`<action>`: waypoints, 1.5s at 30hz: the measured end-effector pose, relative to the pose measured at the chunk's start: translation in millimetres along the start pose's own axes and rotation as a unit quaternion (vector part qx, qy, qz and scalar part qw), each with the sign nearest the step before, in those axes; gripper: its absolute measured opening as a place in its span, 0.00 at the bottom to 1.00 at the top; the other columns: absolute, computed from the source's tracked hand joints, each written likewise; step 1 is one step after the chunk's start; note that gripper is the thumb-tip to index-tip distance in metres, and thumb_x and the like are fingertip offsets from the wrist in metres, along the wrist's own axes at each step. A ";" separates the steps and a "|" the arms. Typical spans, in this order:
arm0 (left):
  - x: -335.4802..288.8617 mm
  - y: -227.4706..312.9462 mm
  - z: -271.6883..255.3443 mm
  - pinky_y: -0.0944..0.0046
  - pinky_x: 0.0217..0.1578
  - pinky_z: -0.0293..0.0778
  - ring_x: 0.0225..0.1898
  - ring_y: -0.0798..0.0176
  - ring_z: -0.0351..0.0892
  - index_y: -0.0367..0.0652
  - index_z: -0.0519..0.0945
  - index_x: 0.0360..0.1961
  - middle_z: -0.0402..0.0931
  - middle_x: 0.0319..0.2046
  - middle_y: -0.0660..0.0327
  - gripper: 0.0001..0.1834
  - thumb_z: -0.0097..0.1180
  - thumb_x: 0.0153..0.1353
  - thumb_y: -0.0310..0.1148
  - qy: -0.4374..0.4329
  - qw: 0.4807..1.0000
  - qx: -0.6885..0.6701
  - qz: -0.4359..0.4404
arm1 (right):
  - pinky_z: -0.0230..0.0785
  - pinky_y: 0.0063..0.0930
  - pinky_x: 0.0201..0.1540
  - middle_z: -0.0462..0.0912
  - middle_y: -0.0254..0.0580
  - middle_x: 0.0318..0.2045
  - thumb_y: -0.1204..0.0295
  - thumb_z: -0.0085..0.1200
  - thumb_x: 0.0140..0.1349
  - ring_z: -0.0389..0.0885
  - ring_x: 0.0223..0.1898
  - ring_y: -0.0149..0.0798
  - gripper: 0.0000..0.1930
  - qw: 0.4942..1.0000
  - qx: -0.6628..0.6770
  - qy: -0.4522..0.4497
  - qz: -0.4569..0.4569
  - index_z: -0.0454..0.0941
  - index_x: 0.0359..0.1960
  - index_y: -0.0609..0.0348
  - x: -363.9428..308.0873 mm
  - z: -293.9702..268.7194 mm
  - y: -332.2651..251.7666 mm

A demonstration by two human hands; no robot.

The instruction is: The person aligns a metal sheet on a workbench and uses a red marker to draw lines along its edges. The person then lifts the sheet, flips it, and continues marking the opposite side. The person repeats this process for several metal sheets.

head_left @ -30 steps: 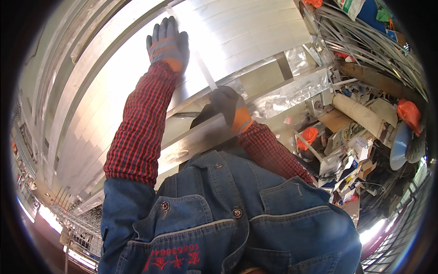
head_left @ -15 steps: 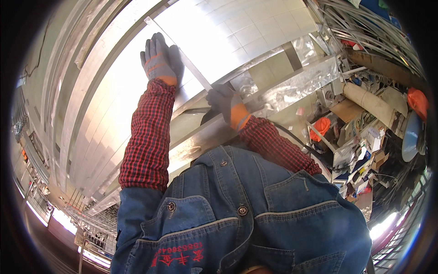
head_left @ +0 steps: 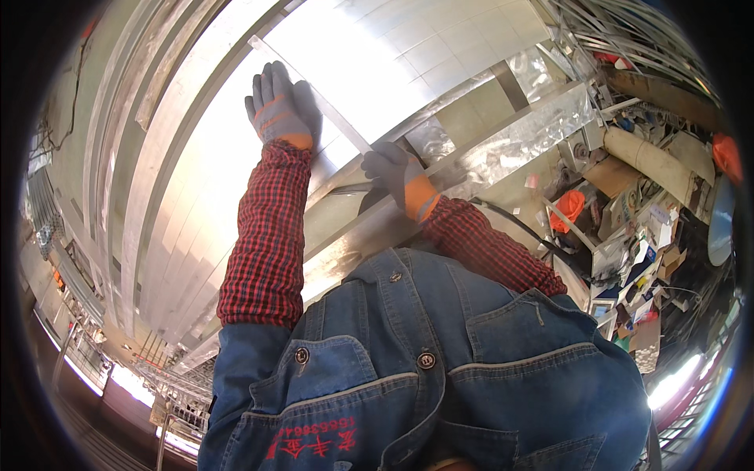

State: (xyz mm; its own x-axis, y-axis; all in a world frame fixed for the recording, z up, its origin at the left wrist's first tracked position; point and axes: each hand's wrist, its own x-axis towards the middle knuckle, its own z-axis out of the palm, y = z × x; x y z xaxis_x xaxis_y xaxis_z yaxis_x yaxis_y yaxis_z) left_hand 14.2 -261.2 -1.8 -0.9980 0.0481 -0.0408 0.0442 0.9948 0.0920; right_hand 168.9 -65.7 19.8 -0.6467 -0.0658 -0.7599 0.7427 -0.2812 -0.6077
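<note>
A shiny metal sheet (head_left: pixel 452 47) marked with thin crossing lines lies in front of me. My left hand (head_left: pixel 280 114), in a grey and orange work glove, rests flat on it with the fingers stretched out. Just right of that hand, a long narrow metal strip (head_left: pixel 334 116) runs slantwise over the sheet. Its near end meets my right hand (head_left: pixel 398 174), gloved alike, whose fingers curl closed around it at the sheet's near edge. Glare washes out the sheet's middle, and the right fingertips are partly hidden.
Long metal bars (head_left: pixel 153 169) lie along the left side. A film-covered metal beam (head_left: pixel 526 129) crosses near my right hand. To the right are a clutter of cardboard and scraps (head_left: pixel 644 251), an orange bag (head_left: pixel 567 210), a rolled tube (head_left: pixel 648 161) and a bundle of thin metal lengths (head_left: pixel 636 51).
The whole view has shifted slightly, moving the scene a little right and down. Both hands keep nearly the same places on the sheet and strip.
</note>
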 end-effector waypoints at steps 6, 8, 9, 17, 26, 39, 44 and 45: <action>0.8 -6.1 8.5 0.41 0.87 0.45 0.88 0.48 0.51 0.46 0.59 0.86 0.57 0.87 0.56 0.39 0.53 0.80 0.44 -0.004 1.000 0.010 0.001 | 0.81 0.30 0.45 0.88 0.40 0.40 0.61 0.60 0.76 0.84 0.41 0.31 0.20 1.000 -0.023 0.014 -0.005 0.85 0.55 0.68 -1.3 2.6 -5.2; 0.4 -8.2 12.1 0.42 0.87 0.46 0.88 0.48 0.51 0.46 0.59 0.87 0.56 0.87 0.56 0.40 0.56 0.79 0.42 -0.001 1.000 0.017 0.003 | 0.80 0.30 0.44 0.88 0.39 0.40 0.61 0.60 0.77 0.84 0.40 0.31 0.19 0.999 -0.030 0.012 -0.008 0.85 0.55 0.68 -1.3 1.3 -6.6; 0.3 -8.8 13.3 0.42 0.86 0.46 0.88 0.49 0.51 0.47 0.58 0.87 0.56 0.87 0.56 0.41 0.57 0.78 0.41 0.000 1.000 0.017 0.003 | 0.80 0.30 0.46 0.88 0.40 0.40 0.61 0.59 0.77 0.84 0.41 0.32 0.19 0.999 -0.041 0.006 -0.009 0.85 0.54 0.66 -1.4 0.5 -7.1; -0.3 -2.5 4.0 0.43 0.85 0.48 0.86 0.47 0.54 0.45 0.62 0.84 0.60 0.85 0.54 0.37 0.52 0.79 0.44 0.015 1.000 -0.005 0.007 | 0.77 0.30 0.49 0.87 0.36 0.39 0.60 0.57 0.76 0.81 0.42 0.30 0.16 0.996 -0.088 0.001 -0.003 0.85 0.50 0.61 -1.5 -0.2 -7.4; 1.9 12.1 -17.0 0.50 0.68 0.66 0.67 0.53 0.72 0.40 0.74 0.63 0.74 0.65 0.56 0.22 0.55 0.74 0.39 0.041 0.999 -0.007 0.024 | 0.80 0.30 0.50 0.86 0.37 0.39 0.61 0.58 0.79 0.82 0.43 0.31 0.16 0.996 -0.091 -0.005 -0.018 0.84 0.50 0.64 2.5 -1.7 -5.9; 2.2 6.5 -20.6 0.38 0.85 0.47 0.86 0.39 0.55 0.43 0.64 0.85 0.62 0.84 0.48 0.39 0.43 0.82 0.55 -0.045 0.998 -0.046 -0.005 | 0.81 0.30 0.49 0.85 0.36 0.40 0.60 0.58 0.80 0.82 0.43 0.31 0.16 0.998 -0.064 -0.015 -0.019 0.83 0.50 0.63 8.2 -4.5 4.0; 2.2 2.8 -13.4 0.39 0.85 0.47 0.86 0.41 0.55 0.45 0.63 0.85 0.62 0.84 0.50 0.39 0.43 0.82 0.55 -0.024 0.999 -0.035 0.006 | 0.80 0.29 0.48 0.85 0.36 0.39 0.60 0.58 0.80 0.82 0.42 0.30 0.15 0.998 -0.051 -0.017 -0.023 0.83 0.49 0.62 9.2 -4.2 5.9; 2.2 2.2 -12.3 0.39 0.85 0.47 0.86 0.41 0.55 0.45 0.63 0.85 0.62 0.84 0.50 0.39 0.43 0.82 0.55 -0.019 0.999 -0.035 0.007 | 0.80 0.29 0.48 0.85 0.36 0.39 0.60 0.58 0.80 0.81 0.41 0.30 0.15 0.998 -0.048 -0.018 -0.023 0.83 0.49 0.62 9.1 -4.3 6.1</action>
State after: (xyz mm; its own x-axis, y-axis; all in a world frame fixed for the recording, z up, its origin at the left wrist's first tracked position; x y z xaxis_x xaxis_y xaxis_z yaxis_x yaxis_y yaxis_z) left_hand 11.5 -260.0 10.5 -0.9949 0.0662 -0.0761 0.0533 0.9855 0.1614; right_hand 168.3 -63.9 8.1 -0.6853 -0.0901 -0.7227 0.7240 -0.1915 -0.6627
